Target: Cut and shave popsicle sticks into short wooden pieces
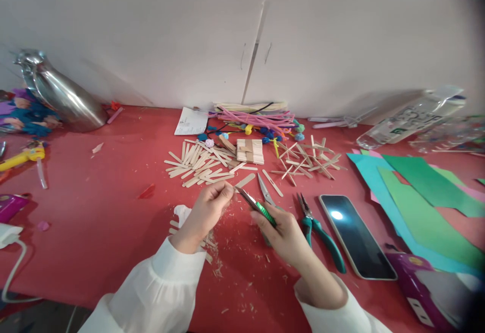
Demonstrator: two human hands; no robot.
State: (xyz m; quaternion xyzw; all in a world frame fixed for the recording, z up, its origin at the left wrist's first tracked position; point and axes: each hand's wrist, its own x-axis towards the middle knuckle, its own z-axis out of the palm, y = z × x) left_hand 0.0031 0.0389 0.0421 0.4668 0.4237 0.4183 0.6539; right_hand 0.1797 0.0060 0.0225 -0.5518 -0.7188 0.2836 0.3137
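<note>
My right hand (282,234) is wrapped round a green utility knife (265,213), its blade pointing up and left toward my left fingertips. My left hand (210,206) is closed in a pinch near the blade tip; what lies between thumb and finger is too small to make out. Just beyond the fingertips shows a craft stick (245,180); whether it is held or lies on the table I cannot tell. Wood shavings (215,265) are scattered below my hands. Scissors (265,190) lie partly hidden behind my right hand, and several craft sticks (173,224) beside my left wrist.
Loose craft sticks (199,163), a bundle of sticks (250,151) and joined sticks (308,158) lie ahead on the red table (113,232). To the right are pliers (322,237), a phone (358,237), coloured paper (428,206) and a bottle (409,118). A metal jug (68,95) stands left.
</note>
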